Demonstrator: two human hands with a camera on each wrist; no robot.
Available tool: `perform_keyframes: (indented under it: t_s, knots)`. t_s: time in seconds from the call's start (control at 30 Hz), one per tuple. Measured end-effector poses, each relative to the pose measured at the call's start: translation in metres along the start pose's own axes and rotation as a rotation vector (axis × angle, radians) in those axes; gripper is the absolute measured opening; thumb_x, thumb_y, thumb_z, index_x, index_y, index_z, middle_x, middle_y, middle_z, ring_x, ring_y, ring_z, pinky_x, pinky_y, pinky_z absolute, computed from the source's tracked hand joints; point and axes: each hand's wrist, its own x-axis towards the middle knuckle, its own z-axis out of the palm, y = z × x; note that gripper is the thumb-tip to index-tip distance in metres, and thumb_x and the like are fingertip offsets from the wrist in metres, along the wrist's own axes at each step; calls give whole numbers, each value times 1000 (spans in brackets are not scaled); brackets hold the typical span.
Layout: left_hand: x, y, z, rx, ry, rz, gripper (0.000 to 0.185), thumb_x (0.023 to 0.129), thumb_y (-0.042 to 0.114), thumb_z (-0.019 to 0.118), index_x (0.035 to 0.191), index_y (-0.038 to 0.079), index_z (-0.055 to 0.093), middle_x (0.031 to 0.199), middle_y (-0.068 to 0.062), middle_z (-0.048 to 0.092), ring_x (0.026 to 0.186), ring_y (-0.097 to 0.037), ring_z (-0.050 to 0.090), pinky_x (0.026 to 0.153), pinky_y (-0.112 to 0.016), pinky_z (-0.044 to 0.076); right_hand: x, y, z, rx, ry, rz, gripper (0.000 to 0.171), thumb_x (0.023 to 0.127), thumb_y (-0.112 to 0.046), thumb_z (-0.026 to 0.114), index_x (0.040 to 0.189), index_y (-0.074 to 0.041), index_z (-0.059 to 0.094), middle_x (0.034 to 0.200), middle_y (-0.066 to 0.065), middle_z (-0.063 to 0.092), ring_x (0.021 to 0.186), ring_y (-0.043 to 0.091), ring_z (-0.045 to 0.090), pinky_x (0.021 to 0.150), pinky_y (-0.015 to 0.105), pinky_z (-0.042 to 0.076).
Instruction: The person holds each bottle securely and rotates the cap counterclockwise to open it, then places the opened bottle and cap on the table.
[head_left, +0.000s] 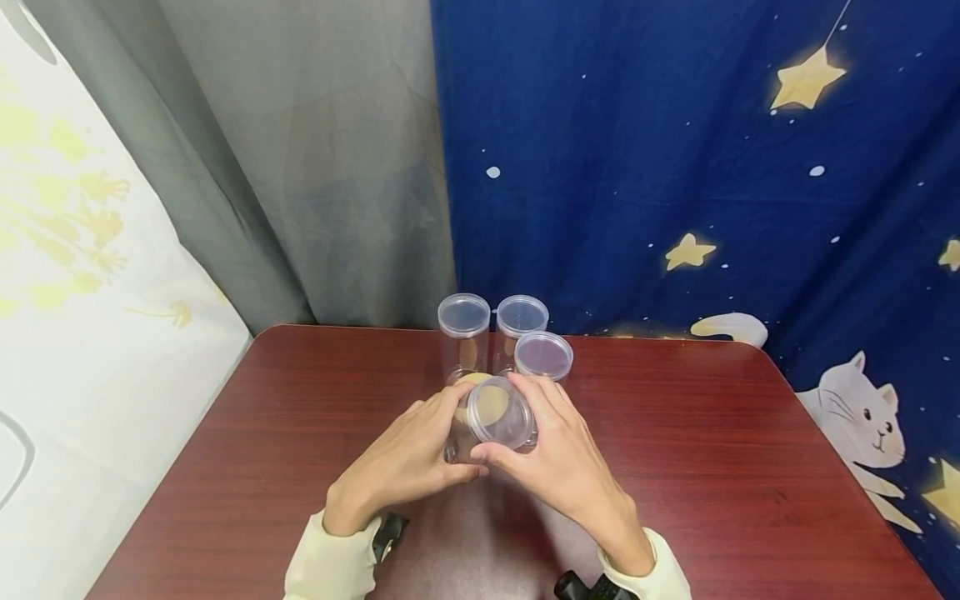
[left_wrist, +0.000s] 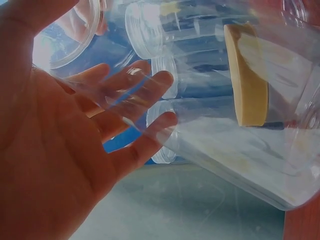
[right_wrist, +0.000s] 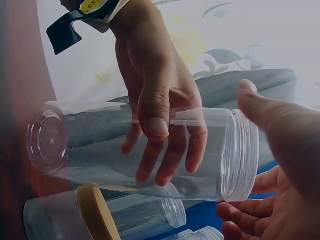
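Above the dark red table (head_left: pixel 675 467), the left hand (head_left: pixel 405 462) curls its fingers around a clear plastic jar (head_left: pixel 491 421) while the right hand (head_left: pixel 562 462) grips its lid end; a firm, steady body grip seems best for twisting.

Setting, head view: a reddish-brown wooden table (head_left: pixel 720 467) with rounded corners and a glossy surface that reflects soft, even light. Behind its far edge hang three backdrops side by side. At left, a white cloth (head_left: pixel 82 275) printed with pale yellow plant motifs slopes down beside the table. At centre, a plain grey curtain (head_left: pixel 300 167) falls in broad folds. At right, a dark blue fabric (head_left: pixel 675 167) carries yellow stars, small white dots and a white cartoon cat (head_left: pixel 862 417) near the table's right corner. Floor and windows are not visible
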Motion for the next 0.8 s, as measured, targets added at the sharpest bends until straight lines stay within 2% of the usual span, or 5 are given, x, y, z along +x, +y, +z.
perform_keyframes:
  t_s: [0.37,0.8]
  knots:
    - [0,-1,1,-3,-14,-17,94,70,42,85,148,29,34,138,20,50,113,0,53,94,-37,46,0,2,-1,-2,-16,-14,89,70,-55,84,142,-11,52,132,3,59,122,19,54,100,43,48]
    - [1,-3,1,-26,-35,-24,95,70,44,85,148,32,33,137,18,51,114,0,52,96,-40,45,1,5,-3,49,-66,-14,90,70,-49,87,144,-14,50,137,1,56,127,16,51,102,42,47]
